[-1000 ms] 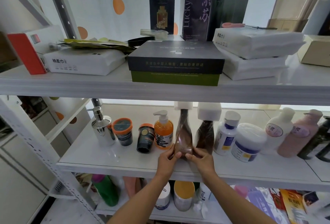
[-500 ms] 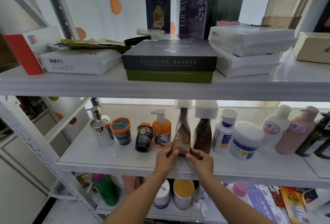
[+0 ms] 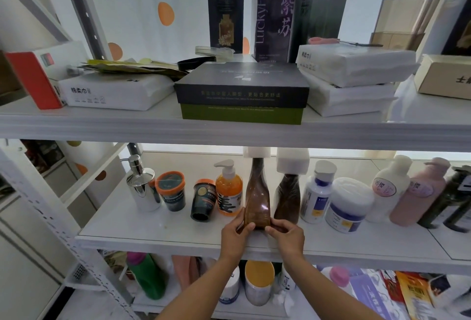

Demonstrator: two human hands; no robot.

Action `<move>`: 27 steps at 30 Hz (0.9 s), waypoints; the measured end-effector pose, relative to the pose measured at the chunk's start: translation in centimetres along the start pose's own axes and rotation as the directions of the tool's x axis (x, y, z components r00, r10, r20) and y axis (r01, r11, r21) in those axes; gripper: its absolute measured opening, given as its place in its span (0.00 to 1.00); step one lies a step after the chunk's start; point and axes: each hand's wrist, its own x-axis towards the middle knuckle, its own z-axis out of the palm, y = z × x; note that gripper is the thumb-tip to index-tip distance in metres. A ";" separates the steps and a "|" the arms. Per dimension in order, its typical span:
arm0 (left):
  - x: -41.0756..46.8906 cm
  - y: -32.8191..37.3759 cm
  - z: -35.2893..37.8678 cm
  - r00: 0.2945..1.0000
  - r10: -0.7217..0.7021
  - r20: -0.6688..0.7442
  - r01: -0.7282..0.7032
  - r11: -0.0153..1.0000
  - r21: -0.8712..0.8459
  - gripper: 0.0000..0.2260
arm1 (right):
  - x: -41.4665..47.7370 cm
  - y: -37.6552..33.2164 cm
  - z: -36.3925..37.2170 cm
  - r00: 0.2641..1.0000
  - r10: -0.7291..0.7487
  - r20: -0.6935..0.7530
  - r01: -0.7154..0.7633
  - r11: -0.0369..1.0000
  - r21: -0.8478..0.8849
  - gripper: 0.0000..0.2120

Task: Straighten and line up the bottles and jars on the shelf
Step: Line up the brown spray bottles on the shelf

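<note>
A tall brown bottle with a white cap point(image 3: 257, 192) stands upright on the middle shelf point(image 3: 158, 230). My left hand point(image 3: 235, 234) and my right hand point(image 3: 286, 233) both grip its base from either side. To its right stand a darker brown bottle point(image 3: 288, 197), a white and blue bottle point(image 3: 317, 197) and a wide white jar point(image 3: 348, 207). Left of it are an orange pump bottle point(image 3: 229, 192), a tilted dark jar point(image 3: 204, 200), an orange-lidded jar point(image 3: 172, 191) and a chrome dispenser point(image 3: 142, 187).
A white bottle point(image 3: 387, 187), a pink bottle point(image 3: 418, 192) and dark bottles point(image 3: 456, 200) continue the row at the right. The upper shelf point(image 3: 229, 131) overhangs closely, loaded with boxes and tissue packs. More bottles and packets sit on the lower shelf point(image 3: 257, 284).
Both hands stay on the brown bottle's base. The bottle has shifted slightly back into the row and stands more upright.
</note>
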 end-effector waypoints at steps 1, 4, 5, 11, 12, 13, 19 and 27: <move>0.0 -0.1 0.0 1.000 -0.006 0.002 0.006 1.000 0.010 0.20 | 0.0 0.0 0.1 1.000 0.002 -0.003 -0.002 1.000 -0.010 0.14; 0.1 0.1 0.0 0.999 -0.037 -0.005 0.037 0.999 0.031 0.23 | 0.1 0.0 0.4 1.000 0.013 -0.010 -0.013 0.999 -0.045 0.13; 0.2 0.2 0.1 0.999 -0.048 -0.010 0.048 0.998 0.040 0.23 | 0.2 0.0 0.5 1.000 0.017 -0.013 -0.017 0.998 -0.053 0.13; 0.9 0.8 0.4 0.998 -0.042 -0.040 0.047 0.990 0.132 0.19 | 0.9 -0.4 0.8 1.000 0.022 -0.014 -0.023 0.991 -0.129 0.12; 1.1 0.8 0.5 0.999 -0.036 -0.041 0.042 0.985 0.167 0.18 | 1.0 -0.5 0.9 1.000 0.025 -0.016 -0.027 0.989 -0.148 0.11; 1.3 0.8 0.5 0.999 -0.027 -0.039 0.034 0.978 0.204 0.17 | 1.1 -0.5 1.0 0.999 0.031 -0.017 -0.033 0.985 -0.167 0.11; 1.9 0.2 0.8 0.999 0.035 -0.016 -0.027 0.937 0.347 0.12 | 1.7 -0.2 1.6 0.998 0.042 -0.036 -0.050 0.960 -0.274 0.08; 2.6 0.6 1.2 0.999 0.028 -0.022 -0.016 0.904 0.428 0.08 | 2.4 -0.4 2.1 0.994 0.090 -0.066 -0.106 0.943 -0.314 0.07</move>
